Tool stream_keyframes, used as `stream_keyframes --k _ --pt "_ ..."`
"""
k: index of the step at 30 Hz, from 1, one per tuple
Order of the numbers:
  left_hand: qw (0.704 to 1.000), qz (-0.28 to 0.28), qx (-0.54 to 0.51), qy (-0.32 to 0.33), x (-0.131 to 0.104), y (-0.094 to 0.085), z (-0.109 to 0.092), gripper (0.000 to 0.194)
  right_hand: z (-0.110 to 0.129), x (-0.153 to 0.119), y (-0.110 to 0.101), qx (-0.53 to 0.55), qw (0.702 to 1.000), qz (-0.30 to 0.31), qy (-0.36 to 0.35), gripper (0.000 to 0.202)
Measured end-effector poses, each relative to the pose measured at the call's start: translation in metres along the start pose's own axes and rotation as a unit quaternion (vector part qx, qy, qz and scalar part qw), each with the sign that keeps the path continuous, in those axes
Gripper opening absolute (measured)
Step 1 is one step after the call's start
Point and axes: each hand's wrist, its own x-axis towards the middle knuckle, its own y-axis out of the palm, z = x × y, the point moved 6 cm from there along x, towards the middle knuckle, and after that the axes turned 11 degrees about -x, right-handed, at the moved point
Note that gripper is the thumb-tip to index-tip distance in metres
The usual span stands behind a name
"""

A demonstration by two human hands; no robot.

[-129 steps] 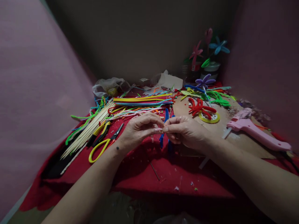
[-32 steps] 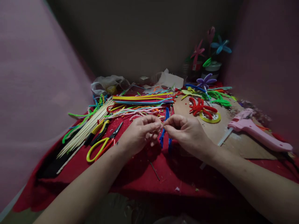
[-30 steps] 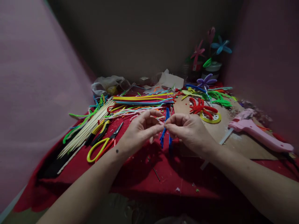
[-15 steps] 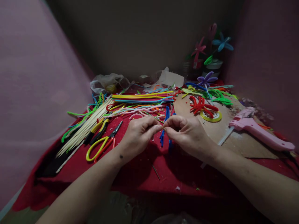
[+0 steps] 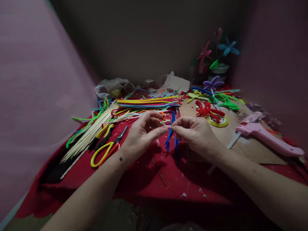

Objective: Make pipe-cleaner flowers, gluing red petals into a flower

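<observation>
1. Pinching a short pink pipe cleaner [image 5: 166,127], the left hand [image 5: 141,133] and right hand [image 5: 196,133] each close a fingertip grip on it, above the counter's [image 5: 144,179] middle.
2. Blue stems [image 5: 171,134] hang just beneath it.
3. One pair of scissors [image 5: 107,149] lies left; one glue gun [image 5: 264,136] right.

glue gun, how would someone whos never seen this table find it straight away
Start at the red cloth over the table, then go to the brown cardboard sheet on its right side. The glue gun lies on that sheet, right of the right hand: the only pale pink tool there.
</observation>
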Motion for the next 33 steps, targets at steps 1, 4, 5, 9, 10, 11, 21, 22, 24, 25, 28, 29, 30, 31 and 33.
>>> stream_keyframes --k 1,4,5,9,10,11,21,22,24,25,28,29,30,31,33 --pt "0.997 0.005 0.053 0.046 -0.002 0.003 -0.005 0.031 -0.002 0.001 0.001 0.027 0.999 0.009 0.023 0.012" --pt "0.981 0.011 0.161 0.112 -0.006 0.009 -0.013 0.014 -0.002 0.001 0.003 0.046 0.998 0.027 0.033 0.011" --pt "0.982 0.009 0.163 0.097 -0.006 0.009 -0.011 0.008 0.0 0.0 0.004 0.035 0.999 0.032 0.017 0.01" --pt "0.99 0.05 -0.037 -0.128 -0.002 0.005 0.016 0.017 0.012 -0.009 0.006 -0.081 0.992 0.017 -0.099 0.009" --pt "0.974 0.075 -0.104 -0.189 -0.003 0.006 0.023 0.018 0.016 -0.012 0.006 -0.119 0.984 0.004 -0.132 0.01" --pt "0.954 0.099 -0.156 -0.237 -0.003 0.007 0.028 0.019 0.019 -0.014 0.006 -0.152 0.976 -0.009 -0.159 0.011" --pt "0.965 0.052 0.212 0.142 -0.002 0.01 -0.012 0.022 -0.002 0.001 0.004 0.009 1.0 0.022 -0.004 0.011" --pt "0.947 0.066 0.251 0.19 -0.005 0.015 -0.014 0.021 -0.004 0.002 0.004 0.034 0.999 0.032 0.019 0.01" --pt "0.917 0.083 0.308 0.241 -0.009 0.021 -0.013 0.012 -0.006 0.002 0.006 0.062 0.996 0.05 0.049 0.009" --pt "0.905 0.083 0.33 0.255 -0.01 0.021 -0.012 0.009 -0.006 0.002 0.007 0.068 0.994 0.057 0.059 0.009" --pt "0.882 0.08 0.376 0.271 -0.01 0.02 -0.008 0.012 -0.009 0.002 0.01 0.082 0.99 0.085 0.079 0.009" --pt "0.877 0.081 0.388 0.273 -0.009 0.019 -0.007 0.013 -0.01 0.002 0.011 0.082 0.989 0.096 0.082 0.009" --pt "0.872 0.081 0.398 0.273 -0.009 0.019 -0.006 0.013 -0.012 0.003 0.012 0.081 0.988 0.103 0.084 0.009" --pt "0.868 0.08 0.407 0.272 -0.008 0.018 -0.006 0.014 -0.013 0.003 0.012 0.08 0.988 0.106 0.085 0.009" --pt "0.868 0.078 0.417 0.259 -0.007 0.017 -0.005 0.013 -0.014 0.004 0.011 0.076 0.988 0.102 0.084 0.008"
